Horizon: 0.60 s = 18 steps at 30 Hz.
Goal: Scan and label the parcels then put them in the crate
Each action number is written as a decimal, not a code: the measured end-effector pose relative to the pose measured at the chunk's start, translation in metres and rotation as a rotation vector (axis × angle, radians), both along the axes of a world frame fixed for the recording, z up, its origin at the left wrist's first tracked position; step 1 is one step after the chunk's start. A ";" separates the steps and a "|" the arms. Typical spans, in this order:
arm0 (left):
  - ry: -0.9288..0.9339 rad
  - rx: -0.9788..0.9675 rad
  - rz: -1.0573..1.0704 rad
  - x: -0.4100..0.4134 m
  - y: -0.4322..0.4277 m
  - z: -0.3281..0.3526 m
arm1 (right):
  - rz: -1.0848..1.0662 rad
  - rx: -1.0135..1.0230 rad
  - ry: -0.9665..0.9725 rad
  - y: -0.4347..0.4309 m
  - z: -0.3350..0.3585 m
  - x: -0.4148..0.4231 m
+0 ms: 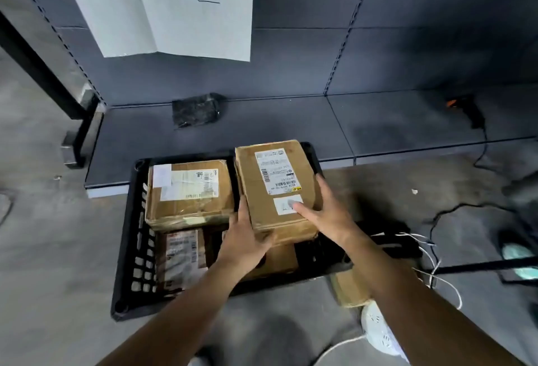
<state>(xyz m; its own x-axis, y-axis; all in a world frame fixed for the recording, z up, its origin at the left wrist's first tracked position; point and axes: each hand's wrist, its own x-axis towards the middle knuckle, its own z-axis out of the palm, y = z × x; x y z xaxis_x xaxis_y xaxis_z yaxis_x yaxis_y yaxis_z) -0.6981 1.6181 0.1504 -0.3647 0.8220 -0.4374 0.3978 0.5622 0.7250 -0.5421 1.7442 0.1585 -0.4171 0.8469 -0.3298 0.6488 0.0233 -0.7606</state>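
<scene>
Two hands hold one cardboard parcel [250,188] over the far right part of the black crate [129,252], which stands on the grey floor [58,249]. The left hand [247,237] grips the parcel's near left corner, with the thumb up along the left side and the fingers curled round the front edge. The right hand [327,214] clasps the right edge, its fingers laid down the side and its thumb pressing on a small white label [282,207] stuck to the top. Above that sticker, a longer shipping label [272,172] with barcodes runs across the top face. The parcel sits higher than the crate's rim, and another brown box [279,261] shows beneath it; whether the parcel rests on that box or is carried cannot be told.

Inside the crate, a second parcel [186,208] lies in the far left part, just beside the held one, with a white label on top. A smaller parcel [182,258] lies in the near left part, half under it.

Behind the crate runs a low dark shelf [291,127]. On it lie a black wrapped packet [195,109] to the left and a dark scanner [467,109] with an orange mark to the right, a cable trailing from it to the floor. A white paper sheet [186,25] with hand-drawn characters hangs on the back panel. On the floor to the right of the crate are a cardboard box [349,288], partly hidden by the right forearm, and a white power strip [378,332] with thin white cords.
</scene>
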 end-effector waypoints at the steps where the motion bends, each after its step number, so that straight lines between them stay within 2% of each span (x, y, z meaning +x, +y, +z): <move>1: 0.073 0.013 -0.007 -0.001 0.002 -0.003 | 0.042 -0.009 0.003 0.004 0.001 0.002; 4: 0.330 0.110 -0.075 -0.006 0.009 -0.009 | 0.195 -0.023 -0.022 0.016 0.002 0.005; 7: 0.549 0.093 -0.225 -0.014 0.023 -0.016 | 0.231 0.033 -0.094 0.028 -0.003 -0.001; 12: 0.649 0.023 -0.252 -0.013 0.037 -0.021 | 0.196 0.068 -0.191 0.033 -0.014 -0.005; 15: 0.729 -0.052 -0.288 -0.011 0.038 -0.011 | 0.186 0.083 -0.291 0.032 -0.009 -0.007; 18: 0.773 -0.169 -0.324 -0.014 0.031 0.009 | 0.194 0.185 -0.435 0.022 0.005 -0.009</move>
